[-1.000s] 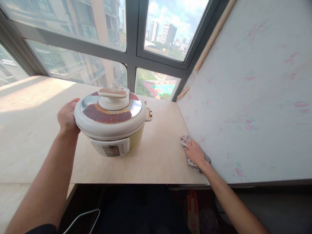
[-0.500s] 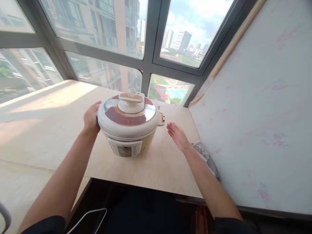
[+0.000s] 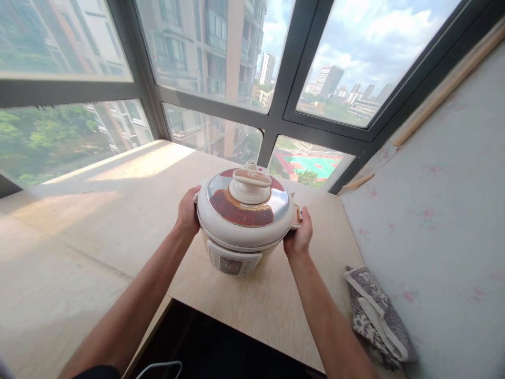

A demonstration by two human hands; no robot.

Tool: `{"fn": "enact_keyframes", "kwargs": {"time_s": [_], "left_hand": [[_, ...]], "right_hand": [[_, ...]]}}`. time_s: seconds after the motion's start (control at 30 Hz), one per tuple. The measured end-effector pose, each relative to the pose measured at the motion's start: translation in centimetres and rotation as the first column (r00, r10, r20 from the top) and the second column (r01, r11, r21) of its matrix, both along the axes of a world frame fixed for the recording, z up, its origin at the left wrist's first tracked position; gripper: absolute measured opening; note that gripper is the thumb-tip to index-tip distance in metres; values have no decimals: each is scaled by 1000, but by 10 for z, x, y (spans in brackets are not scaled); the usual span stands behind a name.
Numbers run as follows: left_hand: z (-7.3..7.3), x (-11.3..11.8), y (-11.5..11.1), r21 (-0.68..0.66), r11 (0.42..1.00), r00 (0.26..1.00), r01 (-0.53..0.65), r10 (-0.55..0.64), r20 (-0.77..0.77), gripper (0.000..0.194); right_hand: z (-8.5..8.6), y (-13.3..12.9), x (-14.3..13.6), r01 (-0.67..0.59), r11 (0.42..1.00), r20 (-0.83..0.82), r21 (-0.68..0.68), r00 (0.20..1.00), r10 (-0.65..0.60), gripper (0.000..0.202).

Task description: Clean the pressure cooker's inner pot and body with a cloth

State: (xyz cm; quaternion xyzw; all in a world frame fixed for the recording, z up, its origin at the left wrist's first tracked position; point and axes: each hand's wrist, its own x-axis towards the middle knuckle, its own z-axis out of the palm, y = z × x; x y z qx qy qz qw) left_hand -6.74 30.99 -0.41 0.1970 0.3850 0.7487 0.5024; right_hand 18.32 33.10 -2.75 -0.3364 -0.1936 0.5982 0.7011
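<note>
A white electric pressure cooker (image 3: 240, 237) stands upright on the pale wooden table (image 3: 236, 310), its lid on. The lid has a shiny metal top with a red-brown band and a lid handle (image 3: 252, 179) in the middle. On the front is a control panel (image 3: 232, 263). My left hand (image 3: 188, 211) grips the cooker's left side handle, mostly hidden behind the fingers. At the other side, my right hand (image 3: 300, 234) is closed around the right side handle, its fingers underneath and partly hidden.
A folded grey patterned towel (image 3: 376, 316) lies at the right, against the floral wall (image 3: 442, 252). Grey-framed windows (image 3: 272, 126) rise behind the table. A white cable (image 3: 160, 364) shows below the table's front edge.
My right hand has moved in from beside the cooker and taken hold of its right handle. My left hand stays on the left handle. The view has shifted left.
</note>
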Motion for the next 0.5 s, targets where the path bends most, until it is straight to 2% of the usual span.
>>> {"fn": "enact_keyframes", "kwargs": {"time_s": [0.13, 0.27, 0.37, 0.5], "left_hand": [[6, 3, -8, -53, 999, 997, 10, -6, 79, 24], [8, 14, -19, -25, 998, 995, 54, -52, 85, 35], [7, 32, -28, -2, 988, 984, 155, -154, 85, 40], [4, 66, -35, 32, 971, 967, 236, -238, 92, 39]], "right_hand": [[5, -3, -2, 54, 999, 4, 1, 999, -54, 32], [8, -6, 11, 75, 997, -20, -16, 997, -75, 27], [9, -6, 36, 110, 994, -28, -19, 993, -111, 22], [5, -6, 82, 157, 988, -11, -8, 988, -157, 22]]}}
